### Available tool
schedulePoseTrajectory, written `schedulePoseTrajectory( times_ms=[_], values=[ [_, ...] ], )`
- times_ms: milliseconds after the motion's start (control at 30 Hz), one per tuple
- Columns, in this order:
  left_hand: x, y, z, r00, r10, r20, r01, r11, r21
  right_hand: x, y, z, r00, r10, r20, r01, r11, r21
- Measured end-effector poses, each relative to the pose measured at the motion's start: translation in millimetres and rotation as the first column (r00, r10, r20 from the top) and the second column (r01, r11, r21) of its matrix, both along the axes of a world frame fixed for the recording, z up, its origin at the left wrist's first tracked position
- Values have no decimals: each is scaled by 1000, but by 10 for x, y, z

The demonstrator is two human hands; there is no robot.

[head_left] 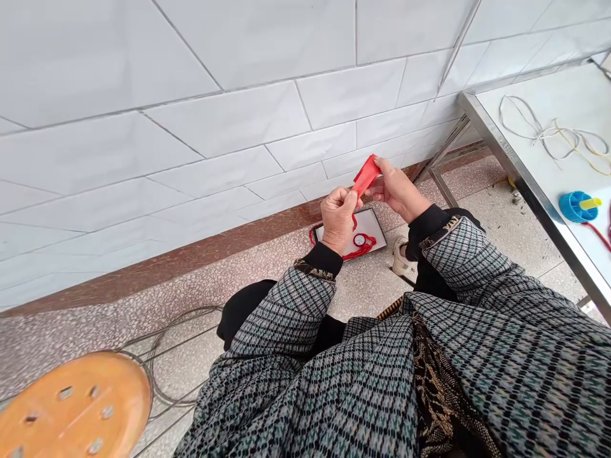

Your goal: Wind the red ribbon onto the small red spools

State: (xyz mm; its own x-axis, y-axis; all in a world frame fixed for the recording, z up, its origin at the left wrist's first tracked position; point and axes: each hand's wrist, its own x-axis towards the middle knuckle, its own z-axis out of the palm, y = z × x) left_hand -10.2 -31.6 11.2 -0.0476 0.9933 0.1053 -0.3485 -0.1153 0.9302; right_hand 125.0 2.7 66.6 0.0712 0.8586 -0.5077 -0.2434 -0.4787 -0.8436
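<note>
Both hands hold a flat, folded red strip in front of me, above the floor by the wall. My left hand pinches its lower end between thumb and fingers. At the upper end, my right hand grips the strip with the thumb on top. Whether the strip is plastic or cloth, I cannot tell. Beneath the hands, a shallow white tray with a dark rim lies on the floor, partly hidden by my left hand. In it are a red cord and a small round white-faced piece.
To the right stands a metal-edged table with loose pale wires and a blue round holder with a yellow piece. An orange round stool is at lower left, beside coiled grey cable. A tiled wall rises ahead.
</note>
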Motion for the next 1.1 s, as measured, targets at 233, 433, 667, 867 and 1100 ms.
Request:
schedulePoseTrajectory(
  times_ms=[233, 433, 667, 867, 1100],
  values=[
    [-119, 6, -80, 955, 9, -298, 4, 999, 43, -28, 0, 38, 993, 11, -117, -21, 996, -87],
    [-163, 106, -123, 930, 124, -345, -73, 985, 156, -22, -9, 64, 974, 73, -216, -104, 985, -137],
    [-189, 89, -48, 965, -102, -243, 143, 977, 160, 25, -35, 156, 938, 249, -241, -283, 952, -119],
    [-239, 20, 123, 949, -183, -257, 227, 962, 154, 85, -67, 191, 906, 377, -191, -402, 908, -116],
    [-126, -11, 171, 972, -28, -233, 52, 994, 97, 13, -97, 215, 902, 410, -133, -423, 903, -82]
  ],
)
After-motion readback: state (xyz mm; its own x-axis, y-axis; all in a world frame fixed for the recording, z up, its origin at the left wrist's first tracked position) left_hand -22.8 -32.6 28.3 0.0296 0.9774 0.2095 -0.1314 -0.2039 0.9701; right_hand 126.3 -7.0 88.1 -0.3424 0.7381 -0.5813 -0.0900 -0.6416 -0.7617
